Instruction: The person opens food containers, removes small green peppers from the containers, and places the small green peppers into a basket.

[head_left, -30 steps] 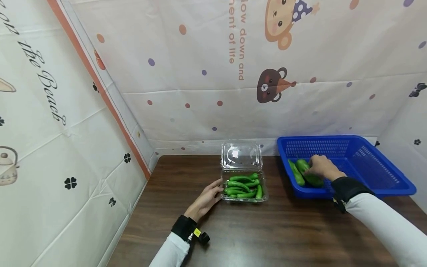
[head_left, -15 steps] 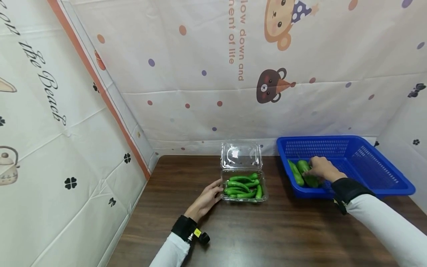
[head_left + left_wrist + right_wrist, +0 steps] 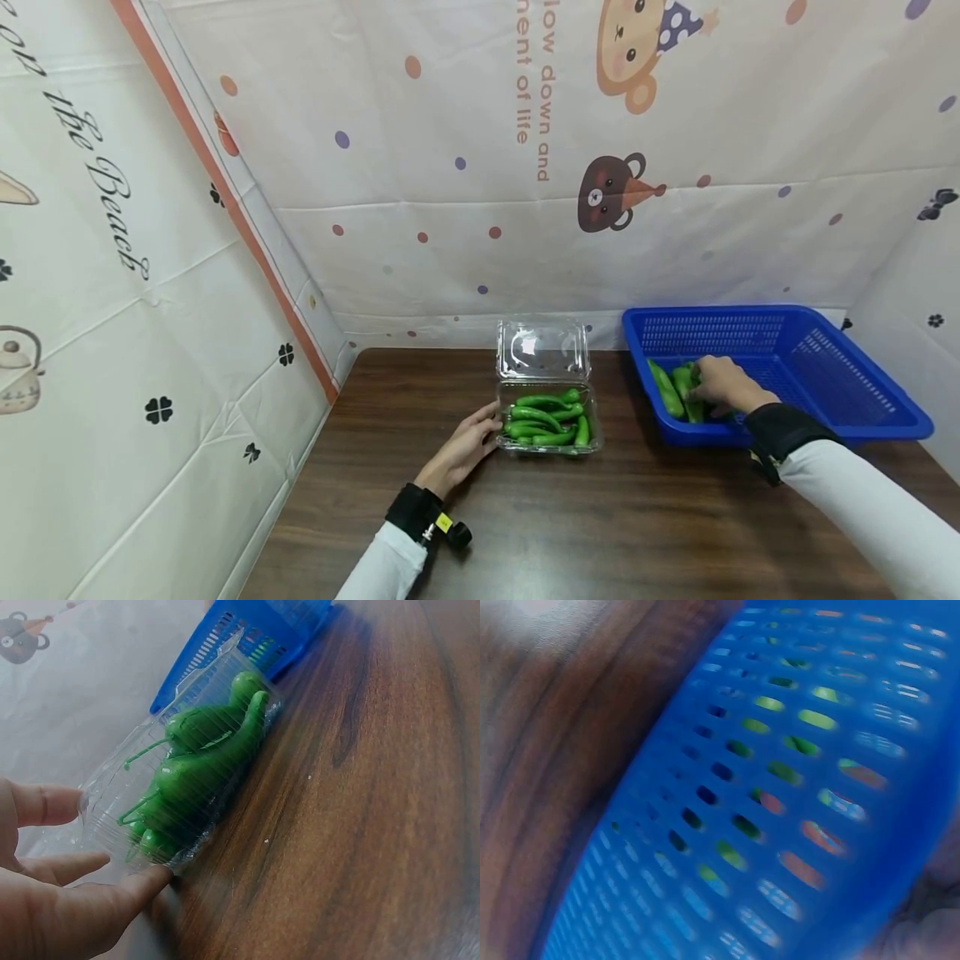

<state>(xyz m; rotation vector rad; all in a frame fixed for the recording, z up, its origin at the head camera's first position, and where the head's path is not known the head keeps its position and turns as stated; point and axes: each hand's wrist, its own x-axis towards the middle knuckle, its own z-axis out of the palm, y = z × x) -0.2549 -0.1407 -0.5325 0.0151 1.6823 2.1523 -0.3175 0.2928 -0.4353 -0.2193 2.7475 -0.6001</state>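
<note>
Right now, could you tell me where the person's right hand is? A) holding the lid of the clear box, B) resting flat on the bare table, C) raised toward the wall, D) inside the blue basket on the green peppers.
D: in the head view the right hand reaches into the blue basket, its fingers on the green peppers lying there.

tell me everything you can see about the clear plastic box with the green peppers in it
The clear plastic box is a thin, ribbed, see-through clamshell. Its hinged lid stands open at the back. The tray is filled with slim green peppers lying mostly sideways, stems showing. It sits flat on the dark wooden table, left of the blue basket and apart from it. The left hand touches its left side with straight fingers.
</note>
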